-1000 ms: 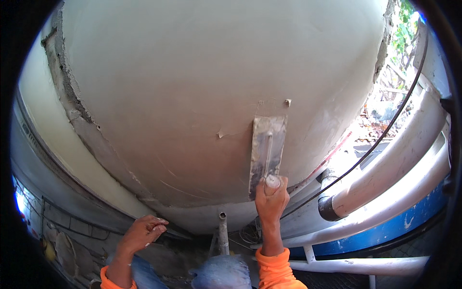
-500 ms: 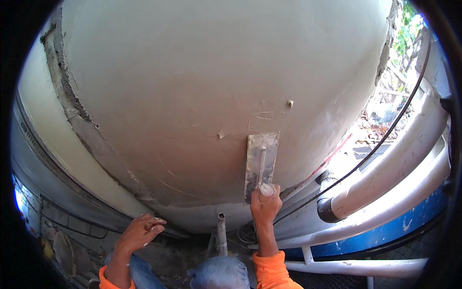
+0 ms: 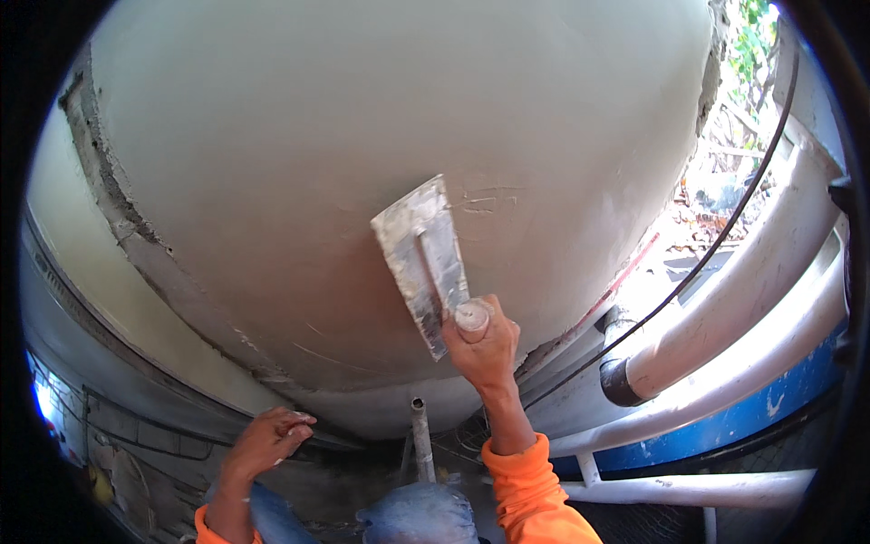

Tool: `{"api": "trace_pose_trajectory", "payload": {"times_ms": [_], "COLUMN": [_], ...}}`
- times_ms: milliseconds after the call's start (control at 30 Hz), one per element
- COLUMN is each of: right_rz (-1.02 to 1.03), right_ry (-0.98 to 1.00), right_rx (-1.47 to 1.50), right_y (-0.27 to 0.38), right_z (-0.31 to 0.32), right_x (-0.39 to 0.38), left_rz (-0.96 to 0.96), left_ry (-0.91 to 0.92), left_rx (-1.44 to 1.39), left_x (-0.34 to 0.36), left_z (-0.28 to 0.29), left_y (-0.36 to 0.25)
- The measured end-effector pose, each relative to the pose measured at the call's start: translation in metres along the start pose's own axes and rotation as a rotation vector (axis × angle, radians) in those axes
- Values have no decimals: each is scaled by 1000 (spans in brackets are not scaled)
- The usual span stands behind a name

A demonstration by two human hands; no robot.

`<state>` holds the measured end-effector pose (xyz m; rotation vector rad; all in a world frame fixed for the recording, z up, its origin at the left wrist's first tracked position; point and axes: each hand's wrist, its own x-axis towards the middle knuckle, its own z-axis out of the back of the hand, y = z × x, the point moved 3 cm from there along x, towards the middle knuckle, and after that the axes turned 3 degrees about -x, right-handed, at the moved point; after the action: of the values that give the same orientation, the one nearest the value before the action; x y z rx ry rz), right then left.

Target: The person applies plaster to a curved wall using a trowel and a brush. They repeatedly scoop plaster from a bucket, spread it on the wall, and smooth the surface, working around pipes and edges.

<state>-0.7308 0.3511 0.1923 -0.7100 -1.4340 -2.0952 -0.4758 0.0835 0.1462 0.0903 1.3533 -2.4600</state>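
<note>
From up here I see my right hand [image 3: 485,344] with its grip wrapped tight around the handle of a steel plastering trowel [image 3: 424,258], whose blade lies flat against the smooth, pale plastered wall [image 3: 362,136], tilted with its far end leaning left. My left hand [image 3: 267,440] hangs low near the bottom edge of the wall, fingers loosely curled, grip empty and apart from the surface. The main risk I judge is the blade's edge digging in: faint scratch marks [image 3: 485,198] already show just right of the trowel tip, and if I rock the blade onto a corner it could gouge more lines into the skin of the plaster. Pressing too hard near the rough broken edge [image 3: 109,190] on the left could also pull material away. To my right a black cable [image 3: 725,236] and thick white pipes [image 3: 743,299] run close by; a wide sweep of my elbow might snag the cable. A thin metal pipe [image 3: 421,435] stands between my forearms, and dropping my wrist could knock against it.
</note>
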Motion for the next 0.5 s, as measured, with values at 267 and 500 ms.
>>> {"api": "trace_pose_trajectory", "payload": {"times_ms": [267, 500], "right_rz": [-49, 86], "right_ry": [-243, -54], "right_rx": [-29, -36], "right_y": [-11, 9], "right_z": [-9, -40], "right_x": [-5, -27], "left_rz": [98, 150], "left_ry": [7, 25], "left_rx": [54, -13], "left_x": [-8, 1], "left_z": [6, 5], "left_y": [-4, 2]}}
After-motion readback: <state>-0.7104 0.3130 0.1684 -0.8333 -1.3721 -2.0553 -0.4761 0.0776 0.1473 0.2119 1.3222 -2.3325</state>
